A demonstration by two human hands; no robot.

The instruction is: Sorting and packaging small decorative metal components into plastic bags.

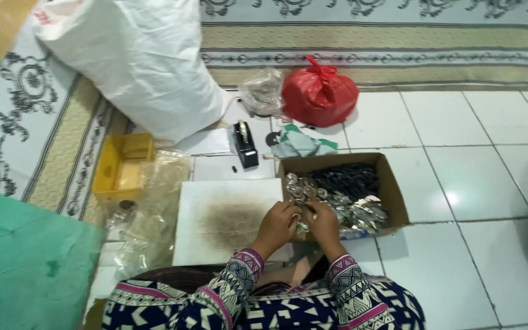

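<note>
— In the cardboard box [392,189]?
— Black small parts at the back, shiny metal pieces [362,211] in front, silvery rings at the near-left corner.
— And the hands?
— Left hand [279,223] and right hand [324,223] together at the box's near-left edge, each grip pinched on a small metal piece, too tiny to identify.
— Around the box?
— White board [227,223] just left; yellow tray [123,168] further left; black tape dispenser [245,143] behind; knotted red bag [319,95] and big white sack [142,61] beyond. Clear bags' contents hard to make out.

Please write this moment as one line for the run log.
hands: left and right together, pinching small metal part | at: near edge of box | beside: white board
</note>
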